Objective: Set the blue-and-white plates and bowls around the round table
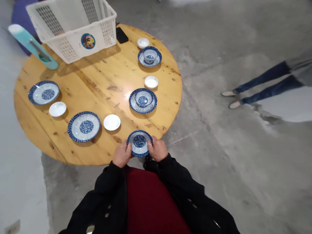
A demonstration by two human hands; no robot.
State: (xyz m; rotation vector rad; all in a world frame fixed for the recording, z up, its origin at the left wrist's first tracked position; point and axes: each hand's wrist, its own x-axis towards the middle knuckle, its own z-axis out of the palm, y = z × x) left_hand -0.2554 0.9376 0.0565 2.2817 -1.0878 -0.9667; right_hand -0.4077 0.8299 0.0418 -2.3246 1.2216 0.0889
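Both my hands grip a blue-and-white patterned plate (138, 151) at the table's near edge. My left hand (122, 153) is closed on its left rim, thumb on top. On the opposite rim my right hand (158, 150) is closed the same way. Just beyond stands a matching plate with a bowl (143, 98) on it. A small white dish (111, 122) lies to the left of my hands, and further left is a larger blue-rimmed plate (84, 126). The fingers under the held plate are hidden.
The round wooden table (97, 87) also bears a white plastic basket (73, 45), a black phone (121, 35), a teal holder (34, 47), another blue-rimmed plate (44, 92), a second stacked set (149, 60) and several small white dishes. A person's legs (265, 79) show at right.
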